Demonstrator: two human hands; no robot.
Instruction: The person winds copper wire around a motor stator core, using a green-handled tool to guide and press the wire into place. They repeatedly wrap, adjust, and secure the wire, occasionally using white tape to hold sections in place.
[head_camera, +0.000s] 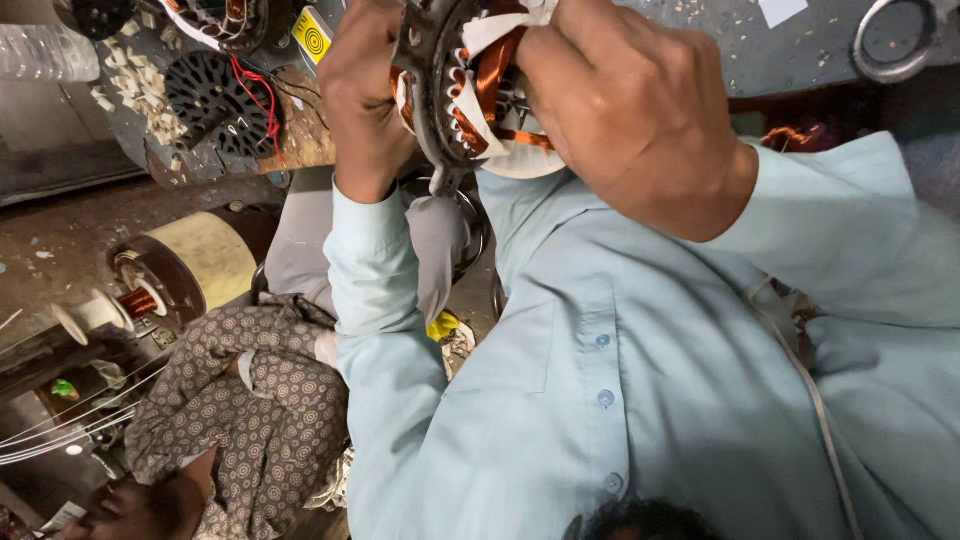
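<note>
At the far left, off the desk, a spool of copper wire (100, 312) sits by a cream drum (200, 260), and a co-worker in a patterned sleeve (260, 400) crouches there. On the desk's left part lie a black vented fan-motor cover (215, 100) with red wires (262, 100) and scattered paper scraps (140, 85). My left hand (365, 95) is clamped round the left rim of the motor stator (465, 95), which I hold up off the desk, in front of its near edge. My right hand (625, 110) is closed over the stator's right side, fingers on the white insulation paper and copper windings. The steel core looks heavy and stiff, so the rim seems the safe place to hold; the windings and paper I judge delicate and easily nicked. A metal ring (895, 40) lies near the desk's far right corner.
</note>
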